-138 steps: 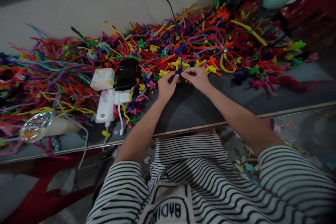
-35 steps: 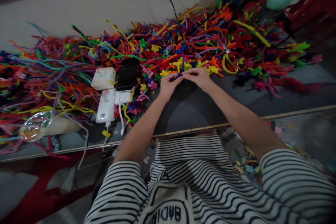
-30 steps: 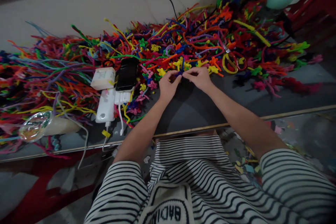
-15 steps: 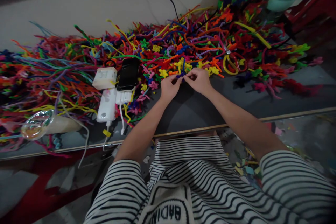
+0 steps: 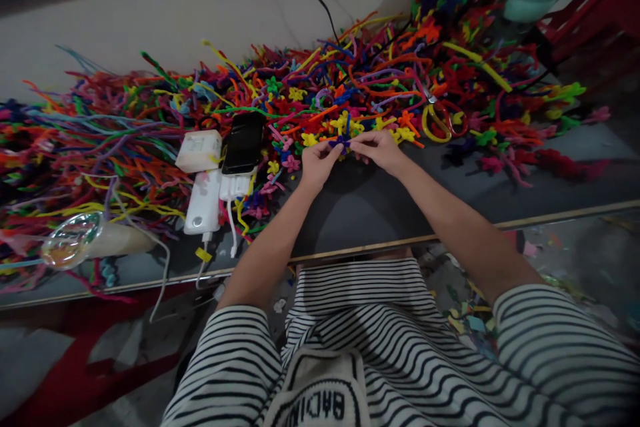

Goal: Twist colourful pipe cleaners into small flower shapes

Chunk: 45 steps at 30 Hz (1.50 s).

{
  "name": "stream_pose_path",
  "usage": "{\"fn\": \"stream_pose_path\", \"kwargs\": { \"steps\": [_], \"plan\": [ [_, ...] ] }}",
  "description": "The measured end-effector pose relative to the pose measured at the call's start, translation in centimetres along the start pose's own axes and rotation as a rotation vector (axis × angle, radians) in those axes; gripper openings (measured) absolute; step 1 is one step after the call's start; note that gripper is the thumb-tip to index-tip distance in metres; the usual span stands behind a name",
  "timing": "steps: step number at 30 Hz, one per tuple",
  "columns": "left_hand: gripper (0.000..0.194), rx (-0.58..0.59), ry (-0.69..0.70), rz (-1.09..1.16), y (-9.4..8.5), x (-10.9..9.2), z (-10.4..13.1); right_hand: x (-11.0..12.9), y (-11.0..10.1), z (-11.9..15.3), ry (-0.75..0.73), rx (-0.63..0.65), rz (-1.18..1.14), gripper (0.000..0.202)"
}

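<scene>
Between my two hands is a dark blue-purple pipe-cleaner flower (image 5: 341, 142), partly covered by my fingers. My left hand (image 5: 319, 163) pinches it from the left with thumb and forefinger. From the other side, the thumb and fingertips of my right hand (image 5: 379, 149) close on its right edge. Both hands are just above the near part of the dark table (image 5: 360, 207). Yellow pipe-cleaner flowers (image 5: 350, 123) lie right behind my fingers, against the heap of coloured pipe cleaners (image 5: 280, 87).
Left of my hands lie a black phone (image 5: 243, 142), a white box (image 5: 199, 151) and a white power bank (image 5: 203, 202) with a cable. A plastic cup (image 5: 75, 240) lies on its side at far left. Scissors (image 5: 438, 121) with yellow and red handles rest to the right.
My fingers have shifted around the blue-purple flower, and my left hand has turned slightly with its thumb now over it. Both hands still hold it in nearly the same place.
</scene>
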<state>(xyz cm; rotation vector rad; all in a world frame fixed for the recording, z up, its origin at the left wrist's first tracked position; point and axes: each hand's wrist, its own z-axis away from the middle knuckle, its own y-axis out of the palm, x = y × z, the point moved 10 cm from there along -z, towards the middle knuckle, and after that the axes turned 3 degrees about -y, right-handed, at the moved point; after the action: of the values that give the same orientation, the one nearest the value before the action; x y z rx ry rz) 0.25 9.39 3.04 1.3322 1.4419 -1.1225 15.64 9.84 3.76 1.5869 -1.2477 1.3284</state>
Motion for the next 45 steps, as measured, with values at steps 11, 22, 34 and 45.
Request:
{"fn": "stream_pose_path", "kwargs": {
  "steps": [11, 22, 34, 45],
  "plan": [
    [0.031, 0.056, 0.023, -0.029, 0.3, -1.2, 0.9, -0.8, 0.1, 0.2, 0.081, -0.009, -0.047, 0.044],
    [0.017, 0.09, 0.043, -0.118, 1.1, -1.3, 0.6, -0.7, 0.1, 0.0, 0.079, -0.045, -0.086, 0.044],
    [0.014, 0.118, 0.055, -0.179, 1.0, -0.9, 0.2, 0.2, -0.2, 0.2, 0.04, -0.036, -0.017, 0.041],
    [0.006, 0.183, 0.149, -0.237, 1.8, -2.6, 0.9, 0.1, 0.7, 0.1, 0.142, 0.182, -0.068, 0.037]
  ]
}}
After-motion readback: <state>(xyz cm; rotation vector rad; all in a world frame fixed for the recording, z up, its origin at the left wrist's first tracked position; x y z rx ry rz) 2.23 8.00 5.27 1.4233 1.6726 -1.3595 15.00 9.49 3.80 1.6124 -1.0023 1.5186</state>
